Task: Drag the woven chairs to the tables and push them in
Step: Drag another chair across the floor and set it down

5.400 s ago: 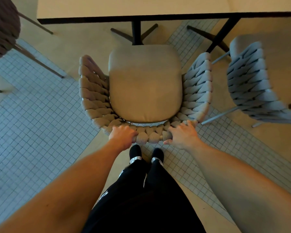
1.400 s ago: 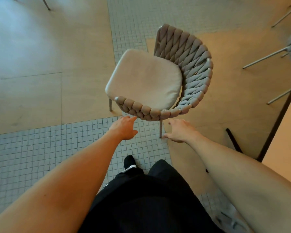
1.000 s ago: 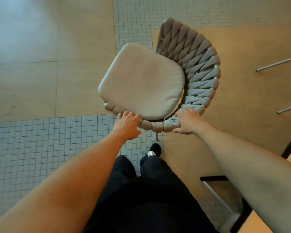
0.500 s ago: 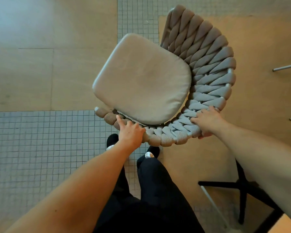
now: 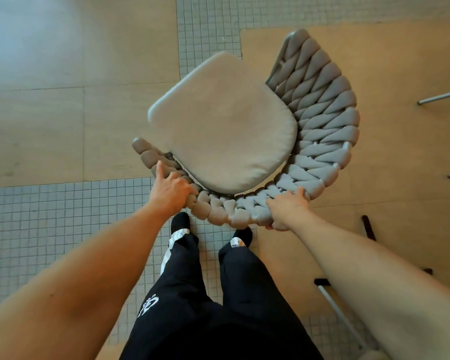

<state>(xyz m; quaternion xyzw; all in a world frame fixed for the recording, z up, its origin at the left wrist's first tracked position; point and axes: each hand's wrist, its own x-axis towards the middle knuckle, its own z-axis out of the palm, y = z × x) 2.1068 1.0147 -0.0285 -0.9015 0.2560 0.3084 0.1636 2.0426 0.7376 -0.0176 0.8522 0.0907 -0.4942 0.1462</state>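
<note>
Gripping the woven chair (image 5: 247, 141) at the curved back rim, we find both hands clenched on the braided weave: the left hand (image 5: 170, 189) curls over the rim at the chair's left side, and the right hand (image 5: 286, 209) clasps the rim lower right, thumb tucked beneath. The chair stands on the floor directly ahead of the feet, partly on wood panels and partly on small grey tiles (image 5: 50, 216), its seat cushion (image 5: 224, 126) angled away to the upper left. No surface is in view; only a dark base (image 5: 368, 227) and pale metal legs (image 5: 439, 96) show at the right. We judge the drag is best done with even pull from both hands, swinging the chair toward the right, watching that its legs do not catch at the tile edge.
</note>
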